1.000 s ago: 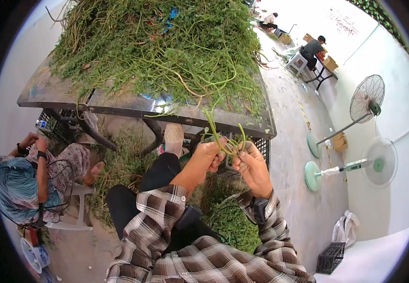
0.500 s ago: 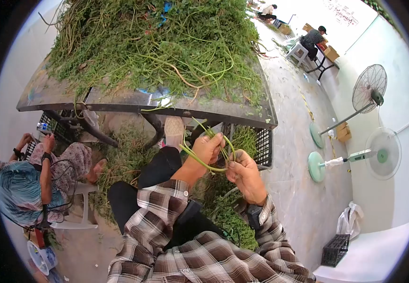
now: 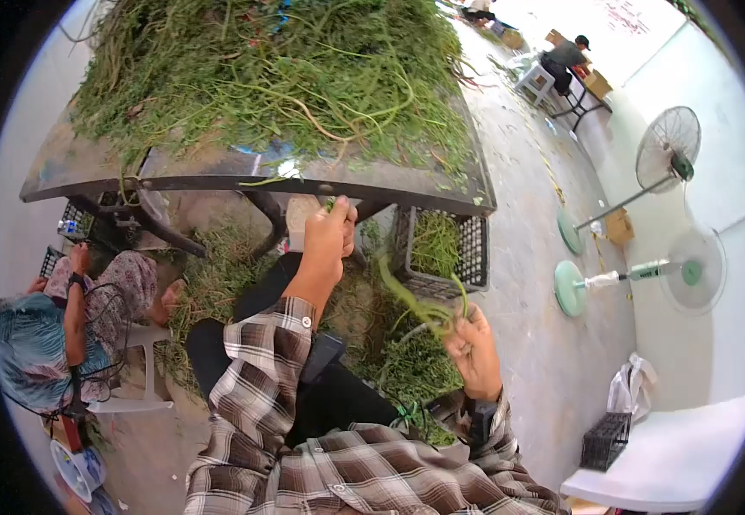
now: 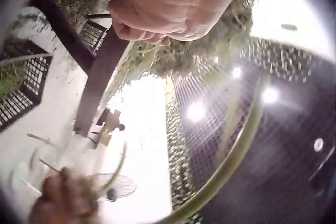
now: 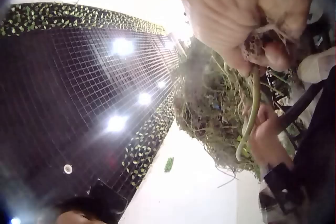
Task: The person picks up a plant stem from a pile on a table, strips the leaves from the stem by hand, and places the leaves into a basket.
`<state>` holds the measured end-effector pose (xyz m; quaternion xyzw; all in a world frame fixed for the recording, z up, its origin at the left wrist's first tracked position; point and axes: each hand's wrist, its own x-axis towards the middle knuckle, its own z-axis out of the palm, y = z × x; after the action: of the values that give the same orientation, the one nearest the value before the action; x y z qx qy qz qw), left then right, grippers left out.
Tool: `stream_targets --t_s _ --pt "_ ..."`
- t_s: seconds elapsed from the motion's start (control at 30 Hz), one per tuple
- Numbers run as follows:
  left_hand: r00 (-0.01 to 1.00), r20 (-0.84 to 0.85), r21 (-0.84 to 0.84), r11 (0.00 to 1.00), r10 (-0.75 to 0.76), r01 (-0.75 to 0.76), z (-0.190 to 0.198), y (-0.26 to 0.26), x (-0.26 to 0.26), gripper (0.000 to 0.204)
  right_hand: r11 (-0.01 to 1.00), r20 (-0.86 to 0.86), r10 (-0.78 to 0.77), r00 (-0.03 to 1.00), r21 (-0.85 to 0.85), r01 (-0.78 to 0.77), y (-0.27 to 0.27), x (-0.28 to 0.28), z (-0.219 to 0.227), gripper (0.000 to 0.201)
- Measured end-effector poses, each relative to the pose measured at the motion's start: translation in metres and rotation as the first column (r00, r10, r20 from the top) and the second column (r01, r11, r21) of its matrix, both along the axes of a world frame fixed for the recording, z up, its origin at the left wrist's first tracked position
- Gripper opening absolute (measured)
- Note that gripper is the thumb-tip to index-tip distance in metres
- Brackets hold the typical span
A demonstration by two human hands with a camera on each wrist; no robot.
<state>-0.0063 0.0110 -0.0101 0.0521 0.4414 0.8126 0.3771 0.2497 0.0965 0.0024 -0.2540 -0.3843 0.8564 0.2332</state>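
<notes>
My left hand [image 3: 328, 239] is raised near the table's front edge, thumb up and fingers curled, with a small bit of green stem [image 3: 330, 203] showing at its top. The left wrist view shows its fingers folded in. Lower and to the right, my right hand [image 3: 475, 350] pinches several long green stems [image 3: 427, 305], which arch up and leftward, blurred. In the right wrist view one stem [image 5: 252, 116] hangs from its fingertips, and dirt marks the fingers. The two hands are well apart.
A large heap of leafy green stems [image 3: 261, 94] covers the table [image 3: 192, 167]. Below its right corner, a black crate [image 3: 473, 257] holds more stems. Greens [image 3: 420, 369] lie by my legs. A seated person [image 3: 55, 335] is at left; two fans [image 3: 669, 150] stand at right.
My hands were together on the looped stems. They have drawn apart, the left moving up and left, the right moving down and right with stems. The seated person's hands have shifted slightly.
</notes>
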Motion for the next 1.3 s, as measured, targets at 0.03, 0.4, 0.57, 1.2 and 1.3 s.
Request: stream_targets --t_s 0.03,0.4,0.57,1.2,1.3 --pt "0.996 -0.014 -0.038 0.996 -0.086 0.085 -0.007 0.003 0.007 0.023 1.000 0.007 -0.025 1.000 0.001 0.025 0.002 0.002 -0.002 0.010" --pt "0.586 -0.366 -0.522 0.681 -0.723 0.514 0.008 0.006 0.049 0.043 0.943 -0.103 -0.316 0.943 0.078 0.324 0.029 -0.032 -0.027 0.017" --pt "0.579 -0.339 -0.440 0.669 -0.741 0.599 -0.003 0.011 0.052 0.038 0.951 -0.081 -0.288 0.954 0.093 0.295 0.018 -0.051 -0.040 0.021" --pt "0.959 -0.265 -0.158 0.986 -0.096 0.055 -0.008 0.007 0.033 0.023 0.942 0.047 -0.212 0.976 0.278 0.191 -0.002 -0.061 -0.041 0.016" --pt "0.982 -0.172 -0.147 0.988 -0.079 0.054 -0.009 0.007 0.030 0.025 0.941 0.063 -0.252 0.966 0.250 0.229 0.002 -0.048 -0.050 0.020"
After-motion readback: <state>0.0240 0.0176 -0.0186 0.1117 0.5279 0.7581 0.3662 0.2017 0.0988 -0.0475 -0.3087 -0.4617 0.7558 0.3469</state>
